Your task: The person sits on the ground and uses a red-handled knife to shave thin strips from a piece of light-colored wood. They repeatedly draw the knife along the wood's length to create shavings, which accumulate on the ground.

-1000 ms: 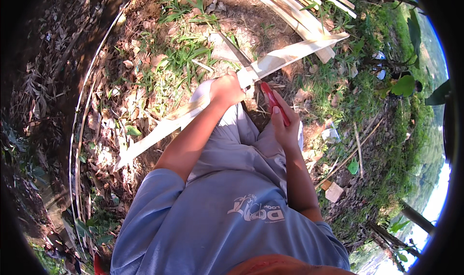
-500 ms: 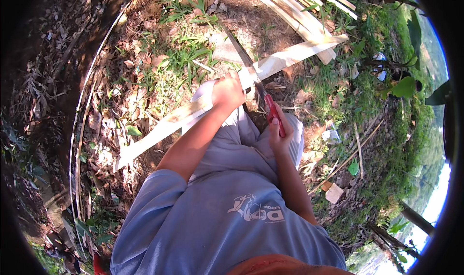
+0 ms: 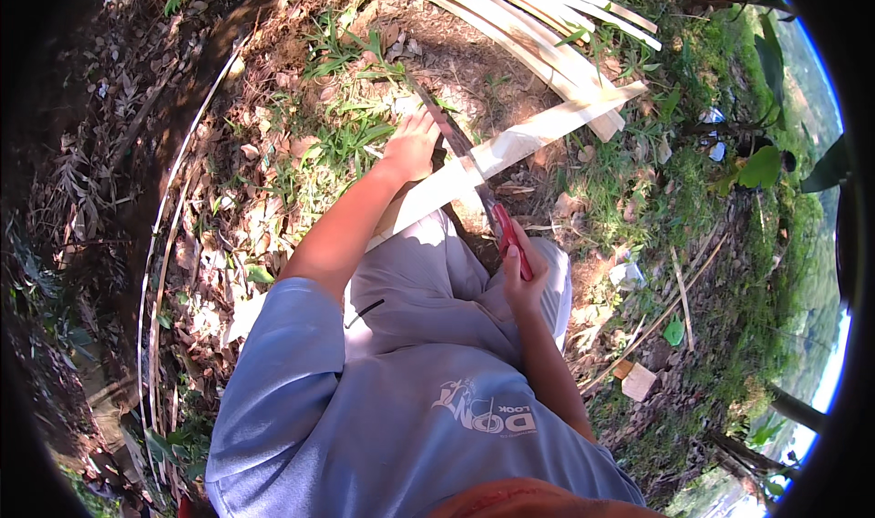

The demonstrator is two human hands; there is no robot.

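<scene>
**Knife on a pale strip, both hands closed**

From my remote seat I see the left hand [image 3: 412, 144] clamped around a long pale strip of split wood [image 3: 538, 131], which runs from beside the person's knee up and to the right across the bare, leaf-strewn ground [image 3: 273, 181]. The right hand [image 3: 519, 276] is wrapped tight around the red handle of a long knife [image 3: 474, 176]; its dark blade angles up and left, crossing the strip just beside the left hand. I cannot tell whether the edge bites into the strip or only lies on it. Both hands sit above the person's grey trousers [image 3: 428, 281]. Beyond the strip, near the top, lies a pile of similar pale slats [image 3: 538, 17], its near end touching the strip's far end. Thin curved canes [image 3: 169, 208] lie well apart on the left.
</scene>
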